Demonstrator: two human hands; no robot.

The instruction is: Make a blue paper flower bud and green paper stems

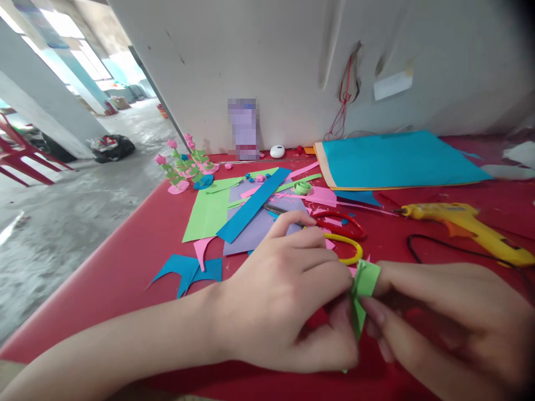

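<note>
Between my two hands is a small green paper strip [368, 279], held over the front of the red table. My left hand [288, 284] reaches across from the left, its thumb and curled fingers pinching the strip's left side. From the right, my right hand [434, 317] grips the same strip between thumb and fingers. Part of the strip is hidden by the fingers. Just beyond my left hand lie scissors [355, 250] with red and yellow handles. A blue paper strip [254, 206] rests across purple and light green sheets [204, 217] behind them.
A yellow glue gun [472, 223] with a black cord lies at the right. Blue sheets [397, 159] are stacked at the back. Small paper flowers [184, 167] stand at the far left edge. Blue scraps [188, 273] and pink cuttings [203, 250] lie on the red table [146, 234].
</note>
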